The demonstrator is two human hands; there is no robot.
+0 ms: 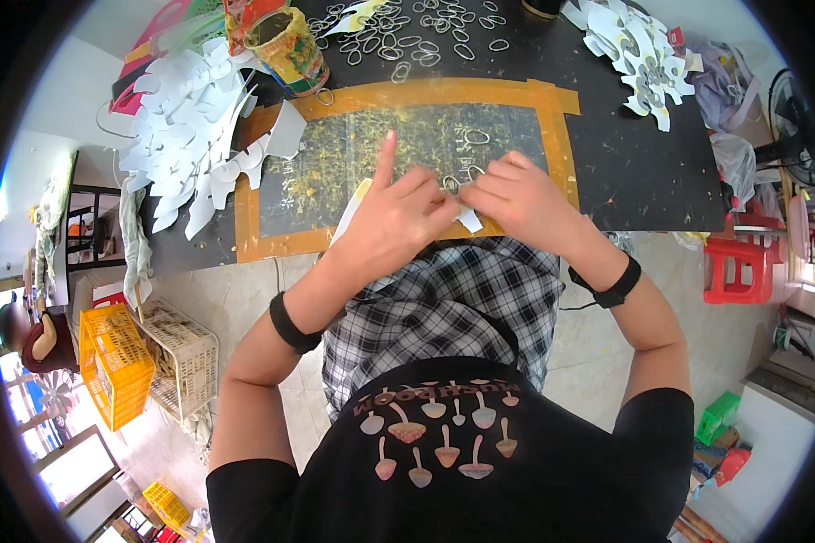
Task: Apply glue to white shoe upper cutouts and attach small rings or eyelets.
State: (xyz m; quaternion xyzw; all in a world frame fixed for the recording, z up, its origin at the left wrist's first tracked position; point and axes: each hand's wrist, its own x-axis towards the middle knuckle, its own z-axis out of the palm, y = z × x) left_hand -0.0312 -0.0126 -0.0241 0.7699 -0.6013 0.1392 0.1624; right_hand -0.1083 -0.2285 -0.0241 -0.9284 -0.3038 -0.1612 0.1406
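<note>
Above the front part of the dark work mat (353,158), my two hands meet at a small metal ring (450,184) and a small white piece (469,219). My left hand (403,213) pinches at the ring, its index finger stretched out away from the others. My right hand (521,204) is closed beside it, with fingertips at the ring and white piece; which hand carries which is partly hidden. A larger white cut piece (349,214) shows under my left hand. Another oval ring (477,137) lies on the mat beyond my right hand.
A yellow-stained can (292,59) stands at the mat's far left corner. White cut pieces (186,122) are heaped at left, more pieces (638,59) at far right. Several metal rings (407,42) lie at the back. A fan (792,136) and red stool (738,267) stand right.
</note>
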